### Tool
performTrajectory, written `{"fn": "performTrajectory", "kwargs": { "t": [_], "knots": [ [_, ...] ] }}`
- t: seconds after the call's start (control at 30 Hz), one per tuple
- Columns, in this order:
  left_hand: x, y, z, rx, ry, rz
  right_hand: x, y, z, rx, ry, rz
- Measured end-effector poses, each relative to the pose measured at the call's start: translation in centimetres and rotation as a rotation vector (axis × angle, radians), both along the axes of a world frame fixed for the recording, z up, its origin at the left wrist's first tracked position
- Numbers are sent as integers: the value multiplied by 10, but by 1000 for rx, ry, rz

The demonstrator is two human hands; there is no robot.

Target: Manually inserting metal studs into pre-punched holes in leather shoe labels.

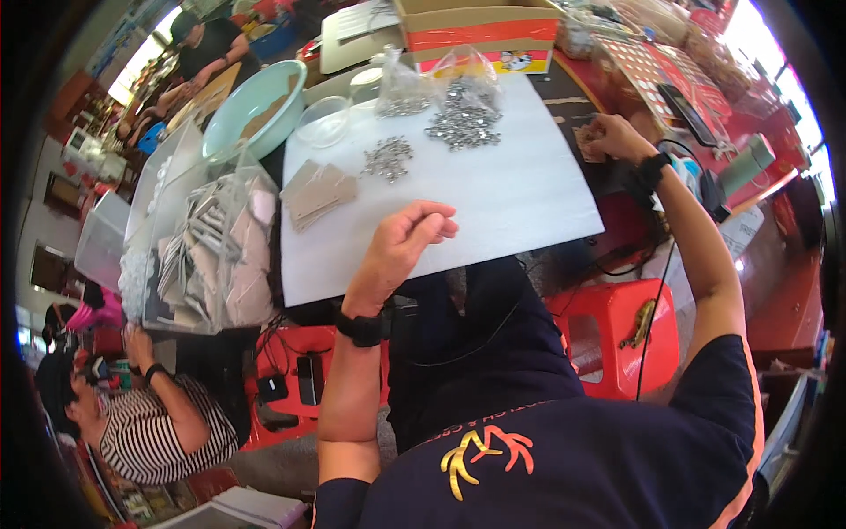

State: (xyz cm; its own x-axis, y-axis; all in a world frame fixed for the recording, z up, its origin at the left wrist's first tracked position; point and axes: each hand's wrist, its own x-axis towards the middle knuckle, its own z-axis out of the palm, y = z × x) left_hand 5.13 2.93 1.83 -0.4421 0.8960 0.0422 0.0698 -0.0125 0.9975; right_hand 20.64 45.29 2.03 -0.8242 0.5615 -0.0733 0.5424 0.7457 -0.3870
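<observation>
My left hand hovers over the near middle of a white foam sheet, its fingers curled and pressed together. Anything small inside them is hidden from me. Off the sheet's right edge, my right hand pinches a small brown card over the dark tabletop. Left of centre on the sheet lies a fanned stack of grey-brown cards. A loose pile of small silvery metal pieces sits beside it. A larger silvery heap spills from an open plastic bag.
Clear bins of cards, a pale green basin and a round plastic tub stand left. An open carton stands at the back. A phone and a green cylinder lie right. Other people sit at left.
</observation>
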Motion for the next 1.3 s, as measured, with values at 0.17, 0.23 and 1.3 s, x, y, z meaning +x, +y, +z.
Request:
{"fn": "performTrajectory", "kwargs": {
  "t": [0.17, 0.23, 1.3],
  "knots": [
    [-3, 5, -13, 11, -72, 55, 1, 25, -26, 45, 69, -41],
    [-5, 2, -17, -3, -86, 76, -2, 12, -14, 51, -12, -70],
    [34, 14, 2, 227, -417, -32, -32, -189, 92, -949, 150, 386]
  ]
}}
